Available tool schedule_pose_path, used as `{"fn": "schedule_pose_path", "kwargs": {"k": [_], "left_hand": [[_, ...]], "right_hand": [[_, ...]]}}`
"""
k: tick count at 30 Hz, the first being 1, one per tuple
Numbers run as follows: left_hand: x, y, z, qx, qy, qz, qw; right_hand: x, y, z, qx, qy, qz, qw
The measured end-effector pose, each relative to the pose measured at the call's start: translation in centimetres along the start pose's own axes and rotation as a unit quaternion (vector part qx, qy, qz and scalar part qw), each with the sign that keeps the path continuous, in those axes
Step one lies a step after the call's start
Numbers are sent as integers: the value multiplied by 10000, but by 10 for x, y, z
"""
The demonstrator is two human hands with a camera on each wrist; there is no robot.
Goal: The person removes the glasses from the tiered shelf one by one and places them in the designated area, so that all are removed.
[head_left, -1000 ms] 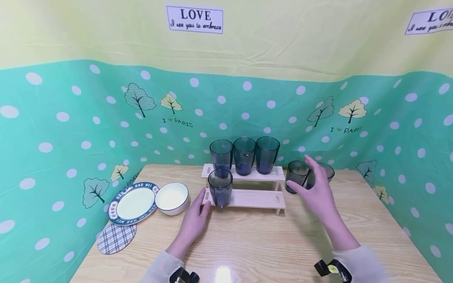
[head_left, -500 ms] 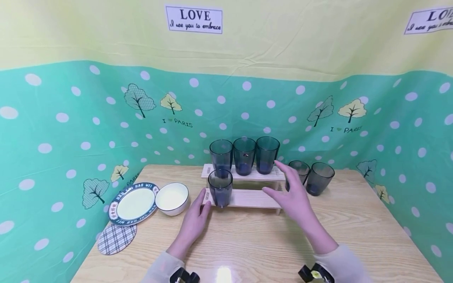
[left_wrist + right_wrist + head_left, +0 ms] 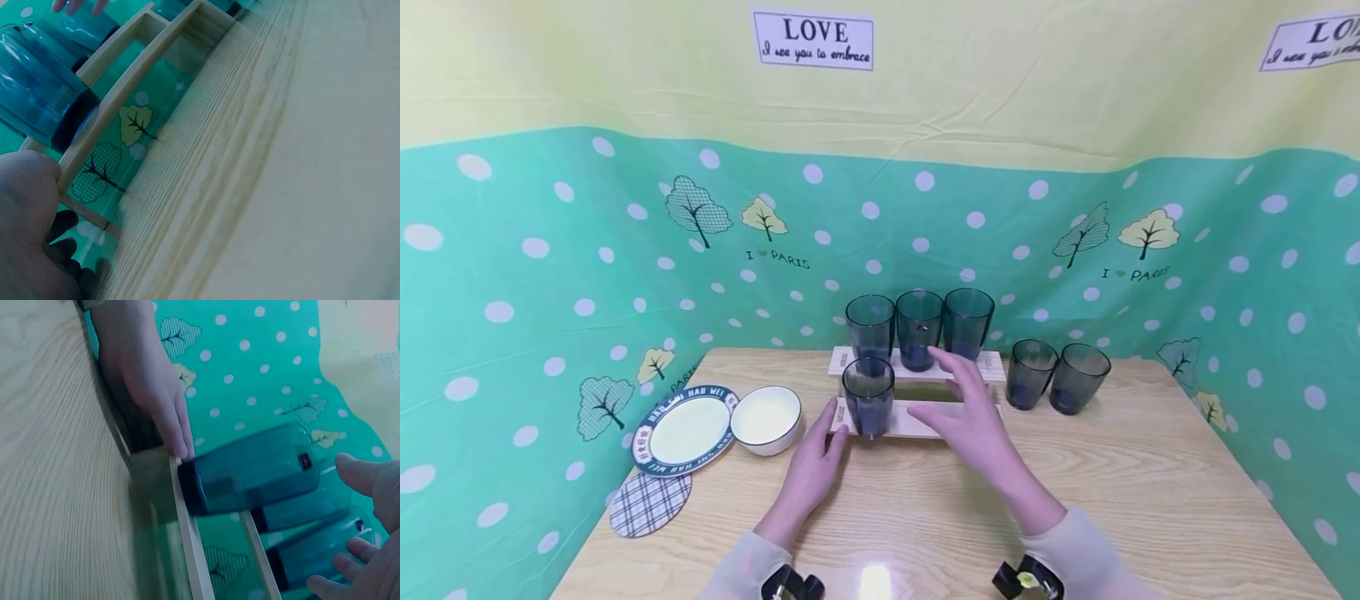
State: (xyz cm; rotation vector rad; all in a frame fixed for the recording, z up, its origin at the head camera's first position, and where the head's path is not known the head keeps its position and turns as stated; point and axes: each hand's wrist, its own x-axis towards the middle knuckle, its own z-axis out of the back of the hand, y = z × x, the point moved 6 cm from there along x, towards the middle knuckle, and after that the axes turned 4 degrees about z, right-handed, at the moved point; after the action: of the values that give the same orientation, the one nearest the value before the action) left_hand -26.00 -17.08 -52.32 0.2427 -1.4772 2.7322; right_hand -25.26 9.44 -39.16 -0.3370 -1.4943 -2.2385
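Observation:
A two-tier wooden rack [image 3: 925,421] stands mid-table. Its upper tier bears three dark blue tumblers [image 3: 918,329]. One more tumbler [image 3: 868,398] stands at the left end of the lower tier. My left hand [image 3: 815,467] rests on the table with straight fingers touching the rack's left end, beside that tumbler [image 3: 250,478]. My right hand [image 3: 972,417] hovers with fingers spread over the bare right part of the lower tier and holds nothing. Two further tumblers [image 3: 1054,377] stand on the table right of the rack. The left wrist view shows the rack's edge [image 3: 144,69] and my left hand [image 3: 25,237].
At the table's left lie a blue-rimmed plate [image 3: 683,429], a white bowl [image 3: 766,419] and a plaid coaster [image 3: 650,502]. A green dotted cloth backdrop [image 3: 550,275] closes in the wooden table [image 3: 1150,500] on three sides.
My right hand has moved left, from beside the two tumblers on the table to over the rack's lower tier. My left hand and all tumblers stay where they were.

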Motion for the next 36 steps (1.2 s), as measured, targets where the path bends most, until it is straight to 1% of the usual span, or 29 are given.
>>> {"fn": "schedule_pose_path", "kwargs": {"k": [4,11,16,26,36], "left_hand": [[0,0,0,-3,-3,3,10000],[0,0,0,20,-28,-23,10000],[0,1,0,52,-24,-13,10000],[1,2,-1,61,-8,22,10000],[0,-1,0,42,-24,-10,10000]], "right_hand": [[3,1,-13,113,35,-103,9999],[12,4,-35,390,119,100,9991],[13,2,-46,410,129,16,9991],[16,-7,-62,462,185,-148,9986],[15,-10,-70,615,259,-121,9977]]}}
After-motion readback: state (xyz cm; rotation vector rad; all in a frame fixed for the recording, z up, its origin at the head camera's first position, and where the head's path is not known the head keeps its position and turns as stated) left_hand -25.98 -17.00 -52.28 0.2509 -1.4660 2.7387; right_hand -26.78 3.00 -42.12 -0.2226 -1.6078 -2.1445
